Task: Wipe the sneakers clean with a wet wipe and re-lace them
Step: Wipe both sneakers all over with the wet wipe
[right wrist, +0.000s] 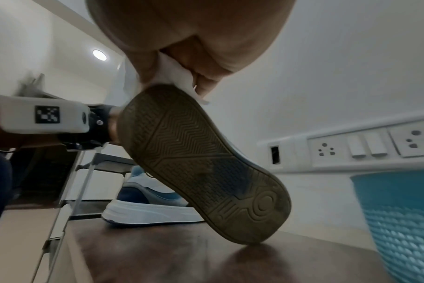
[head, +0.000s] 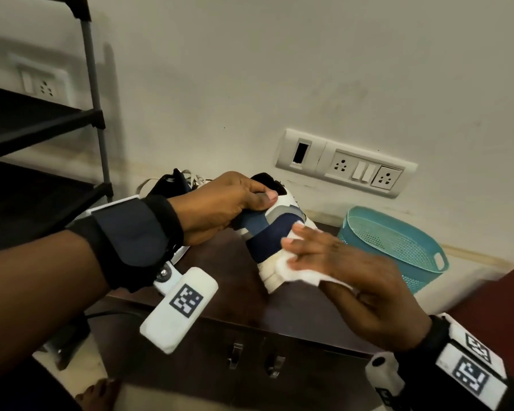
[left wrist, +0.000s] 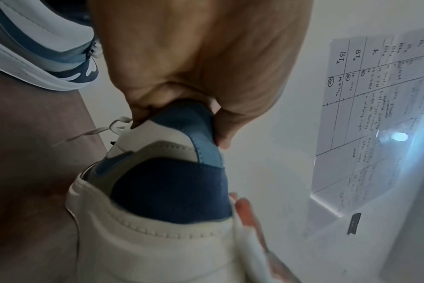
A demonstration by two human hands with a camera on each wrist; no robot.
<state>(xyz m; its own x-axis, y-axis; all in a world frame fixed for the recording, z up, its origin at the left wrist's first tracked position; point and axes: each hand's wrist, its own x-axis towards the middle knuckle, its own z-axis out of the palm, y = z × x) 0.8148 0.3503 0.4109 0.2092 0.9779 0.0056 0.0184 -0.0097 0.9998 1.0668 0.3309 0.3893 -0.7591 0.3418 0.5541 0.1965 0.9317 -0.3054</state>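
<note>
Sneaker point(left wrist: 157, 191): matt stitched leather-look panels, smooth white midsole, ribbed rubber outsole point(right wrist: 201, 162). Wipe point(head: 297, 274): soft white cloth-like sheet. Table point(right wrist: 157, 258): glossy dark wood. Basket point(head: 398, 244), lower right: perforated teal plastic.

Teal basket point(head: 398, 247) on brown cabinet point(head: 241, 295), black rack point(head: 42, 123) nearby.
</note>
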